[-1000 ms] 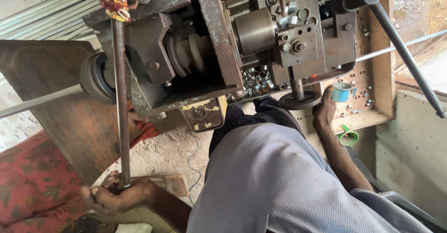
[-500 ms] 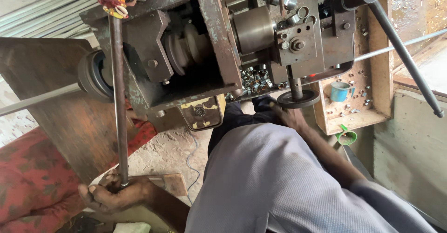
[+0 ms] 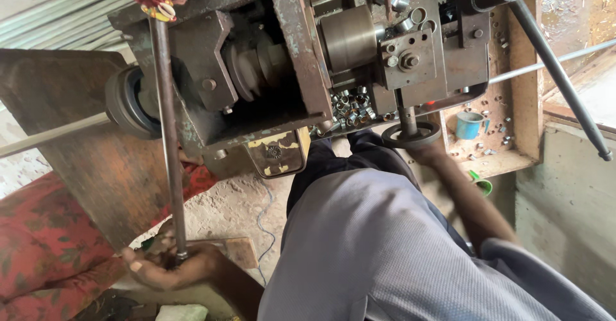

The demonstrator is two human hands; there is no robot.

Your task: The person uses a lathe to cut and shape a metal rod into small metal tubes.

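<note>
Two controls are gripped: the lever rod (image 3: 168,135) by the left hand (image 3: 163,266), the handwheel (image 3: 410,135) by the right hand (image 3: 428,154); steady turning seems called for.

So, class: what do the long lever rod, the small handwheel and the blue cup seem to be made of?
Long lever rod: probably steel, dull grey-brown with rust patches. Small round handwheel: dark metal, likely cast iron, matte and worn. Small blue cup: likely plastic, with uniform bright colour.
</note>
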